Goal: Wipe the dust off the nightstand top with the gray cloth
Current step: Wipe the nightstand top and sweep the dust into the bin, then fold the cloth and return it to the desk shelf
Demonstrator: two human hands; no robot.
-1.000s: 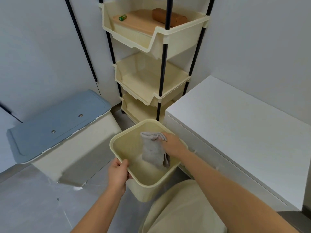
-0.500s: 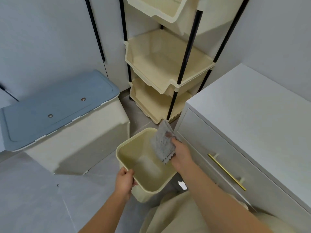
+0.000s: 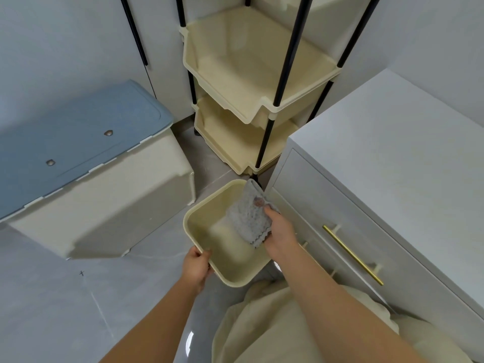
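My right hand [image 3: 281, 237] grips the gray cloth [image 3: 247, 214], which hangs over the right side of a cream plastic bin [image 3: 199, 226]. My left hand [image 3: 197, 265] holds that bin by its near-left rim, low over the floor. The white nightstand [image 3: 408, 153] stands to the right, its flat top bare and a gold handle [image 3: 352, 254] on its drawer front. The cloth is just left of the nightstand's front corner and below the level of its top.
A cream tiered rack [image 3: 251, 82] on black poles stands behind the bin in the corner. A large cream storage box with a blue lid [image 3: 76, 137] sits on the gray floor to the left. My knee in beige fabric [image 3: 262, 328] is at the bottom.
The cloth has been lifted out of the bin's middle toward its right rim. The view has dropped and come closer to the nightstand; the bin stays held in my left hand.
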